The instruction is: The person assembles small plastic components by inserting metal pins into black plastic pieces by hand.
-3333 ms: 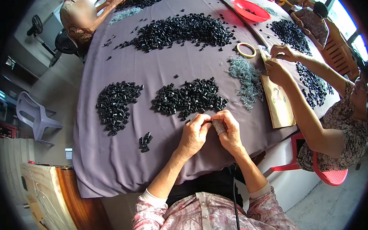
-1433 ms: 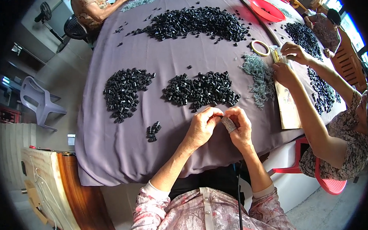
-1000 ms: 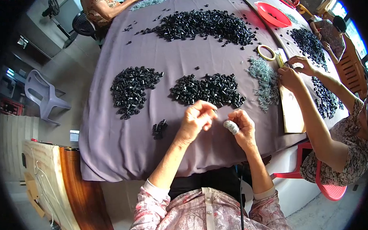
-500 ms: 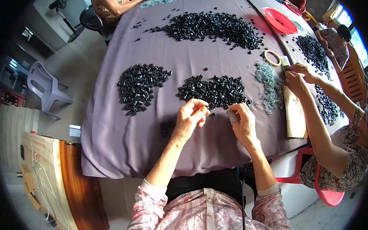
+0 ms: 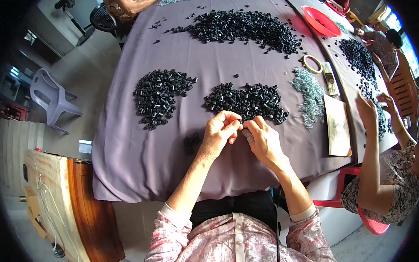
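Near the front middle of the table, my left hand (image 5: 222, 134) is closed in a pinch on a small black cylindrical piece, mostly hidden by the fingertips. Meeting it fingertip to fingertip is my right hand (image 5: 264, 140), closed too, with a grey wrap on one finger; what it pinches is too small to make out. Just beyond both hands lies a pile of small black pieces (image 5: 245, 99). Another black pile (image 5: 160, 96) is to its left, and a few more pieces (image 5: 190, 143) lie by my left wrist. Small clear pieces (image 5: 308, 95) are heaped on the right.
A large black heap (image 5: 243, 29) covers the far middle of the purple cloth (image 5: 128, 171). Toward the right are a tape ring (image 5: 312, 63), a cardboard piece (image 5: 337, 126) and a red basin (image 5: 322, 21). A co-worker's hands (image 5: 368, 109) work at the right edge; others sit farther off.
My right hand has moved left and its fingertips now meet my left hand's. The co-worker's hands on the right have left the cardboard and shifted right toward the black pieces.
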Available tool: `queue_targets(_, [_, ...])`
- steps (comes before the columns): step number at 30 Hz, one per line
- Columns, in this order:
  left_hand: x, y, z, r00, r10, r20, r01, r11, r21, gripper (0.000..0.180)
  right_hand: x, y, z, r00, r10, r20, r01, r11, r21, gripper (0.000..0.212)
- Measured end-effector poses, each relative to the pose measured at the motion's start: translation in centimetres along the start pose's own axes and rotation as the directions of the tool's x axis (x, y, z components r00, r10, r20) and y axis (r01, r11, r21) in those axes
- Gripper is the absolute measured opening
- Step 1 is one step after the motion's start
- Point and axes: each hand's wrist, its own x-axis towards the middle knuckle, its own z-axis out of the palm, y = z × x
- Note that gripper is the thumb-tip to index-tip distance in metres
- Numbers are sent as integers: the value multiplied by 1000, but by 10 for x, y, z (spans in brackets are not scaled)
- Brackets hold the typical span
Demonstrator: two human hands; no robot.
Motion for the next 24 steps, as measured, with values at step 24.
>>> queue_targets(24, [0, -10, 8, 995, 56, 77, -66, 989, 131, 7, -9, 8, 11, 949, 305, 81, -192, 355, 915, 8])
